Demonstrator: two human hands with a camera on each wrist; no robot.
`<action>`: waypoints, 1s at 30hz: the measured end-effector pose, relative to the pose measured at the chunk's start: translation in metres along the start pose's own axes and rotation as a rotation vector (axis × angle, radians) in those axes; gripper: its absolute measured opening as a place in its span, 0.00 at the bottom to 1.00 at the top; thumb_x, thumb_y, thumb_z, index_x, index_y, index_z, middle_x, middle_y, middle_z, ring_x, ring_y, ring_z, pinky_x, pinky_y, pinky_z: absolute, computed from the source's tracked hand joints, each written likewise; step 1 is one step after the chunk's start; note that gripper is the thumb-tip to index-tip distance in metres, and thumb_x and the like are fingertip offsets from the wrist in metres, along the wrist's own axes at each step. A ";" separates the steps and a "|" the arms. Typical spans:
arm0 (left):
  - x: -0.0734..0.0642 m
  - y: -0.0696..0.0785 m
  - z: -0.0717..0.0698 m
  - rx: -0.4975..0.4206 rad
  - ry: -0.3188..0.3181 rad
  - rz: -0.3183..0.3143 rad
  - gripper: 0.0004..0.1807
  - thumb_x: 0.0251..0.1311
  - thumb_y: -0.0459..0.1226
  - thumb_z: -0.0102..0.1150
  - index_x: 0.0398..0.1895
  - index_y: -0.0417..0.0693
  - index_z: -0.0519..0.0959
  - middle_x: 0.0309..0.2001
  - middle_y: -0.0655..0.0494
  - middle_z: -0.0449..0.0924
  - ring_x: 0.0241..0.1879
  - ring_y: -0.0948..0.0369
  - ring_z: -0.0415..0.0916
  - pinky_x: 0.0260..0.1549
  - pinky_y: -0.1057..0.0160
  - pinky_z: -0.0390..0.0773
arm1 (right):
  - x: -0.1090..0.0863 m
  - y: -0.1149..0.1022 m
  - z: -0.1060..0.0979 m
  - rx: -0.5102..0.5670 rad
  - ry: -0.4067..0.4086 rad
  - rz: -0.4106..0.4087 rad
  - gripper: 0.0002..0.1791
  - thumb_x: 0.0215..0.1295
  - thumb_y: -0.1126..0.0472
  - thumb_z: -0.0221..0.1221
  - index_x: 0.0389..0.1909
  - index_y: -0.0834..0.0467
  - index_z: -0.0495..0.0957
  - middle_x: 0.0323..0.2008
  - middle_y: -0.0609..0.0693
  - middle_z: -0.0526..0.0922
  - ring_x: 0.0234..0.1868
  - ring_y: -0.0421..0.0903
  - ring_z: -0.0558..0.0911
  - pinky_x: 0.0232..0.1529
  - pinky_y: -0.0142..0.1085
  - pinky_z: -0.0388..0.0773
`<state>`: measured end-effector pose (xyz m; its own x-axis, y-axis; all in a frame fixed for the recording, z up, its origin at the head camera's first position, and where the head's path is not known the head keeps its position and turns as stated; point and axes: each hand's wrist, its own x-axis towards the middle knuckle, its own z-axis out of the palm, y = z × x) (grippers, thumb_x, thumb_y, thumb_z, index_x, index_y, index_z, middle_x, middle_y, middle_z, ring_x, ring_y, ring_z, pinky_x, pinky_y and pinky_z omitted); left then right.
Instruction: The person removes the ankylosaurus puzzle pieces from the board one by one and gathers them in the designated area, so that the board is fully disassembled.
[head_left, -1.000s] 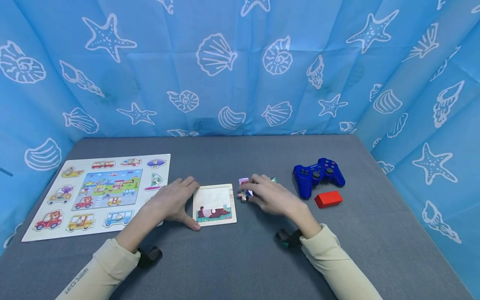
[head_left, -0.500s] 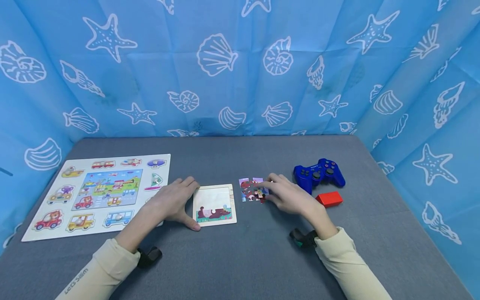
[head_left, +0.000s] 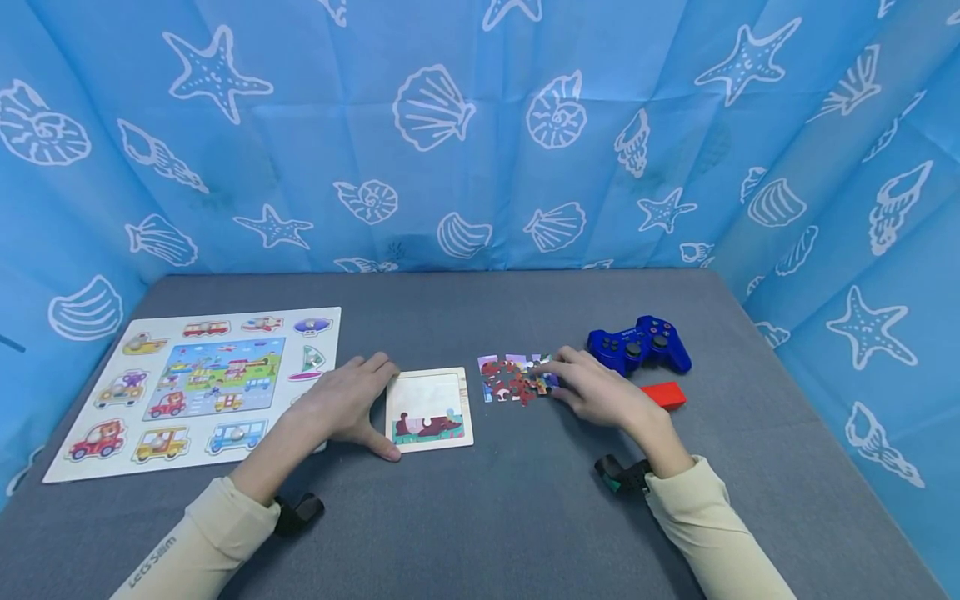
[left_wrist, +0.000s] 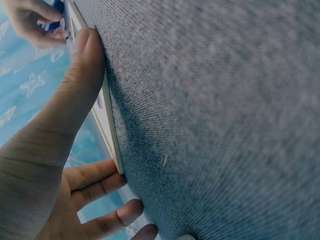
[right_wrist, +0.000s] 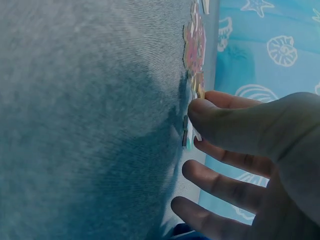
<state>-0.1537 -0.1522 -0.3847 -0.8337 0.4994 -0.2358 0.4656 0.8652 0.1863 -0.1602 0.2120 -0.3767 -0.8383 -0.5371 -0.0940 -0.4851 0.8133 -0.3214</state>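
Note:
My left hand [head_left: 347, 402] holds a small wooden puzzle tray [head_left: 426, 390] by its left side, thumb at the near corner and fingers at the far one. Its assembled bottom row [head_left: 427, 427] shows part of a brown animal on green; above it the white base is bare. In the left wrist view the tray's edge [left_wrist: 111, 137] runs between thumb and fingers. To the right lies a cluster of loose jigsaw pieces [head_left: 491, 379]. Over the cluster's right end, my right hand [head_left: 596, 389] pinches a jigsaw piece [right_wrist: 197, 134] between thumb and index finger; the fingers partly hide it.
A large vehicle peg puzzle board [head_left: 213, 458] lies at the left, partly behind the left forearm. A blue game controller [head_left: 637, 348] sits beyond the right hand. The red block [head_left: 666, 395] is partly hidden by that hand. A blue curtain [head_left: 480, 167] hangs behind the table.
My right hand has moved right across the loose pieces, uncovering more of them and covering part of the red block. The left hand and the tray have stayed in place.

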 end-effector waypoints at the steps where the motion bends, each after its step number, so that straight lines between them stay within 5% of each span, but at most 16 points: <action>1: 0.000 0.000 0.000 0.001 0.001 0.000 0.62 0.34 0.70 0.77 0.70 0.43 0.70 0.63 0.48 0.74 0.55 0.50 0.74 0.55 0.44 0.79 | 0.000 0.000 0.000 0.001 -0.003 0.004 0.19 0.71 0.65 0.61 0.61 0.53 0.81 0.46 0.52 0.79 0.42 0.45 0.72 0.41 0.38 0.70; 30: 0.001 0.001 0.002 0.001 0.013 -0.002 0.63 0.33 0.71 0.76 0.70 0.43 0.70 0.63 0.48 0.73 0.57 0.48 0.74 0.57 0.44 0.78 | 0.002 -0.002 0.007 -0.026 0.006 0.028 0.17 0.69 0.60 0.65 0.57 0.53 0.84 0.41 0.50 0.78 0.39 0.45 0.71 0.38 0.36 0.66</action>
<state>-0.1534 -0.1509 -0.3861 -0.8383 0.4974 -0.2234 0.4647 0.8660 0.1848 -0.1596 0.2079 -0.3832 -0.8530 -0.5127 -0.0972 -0.4675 0.8336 -0.2942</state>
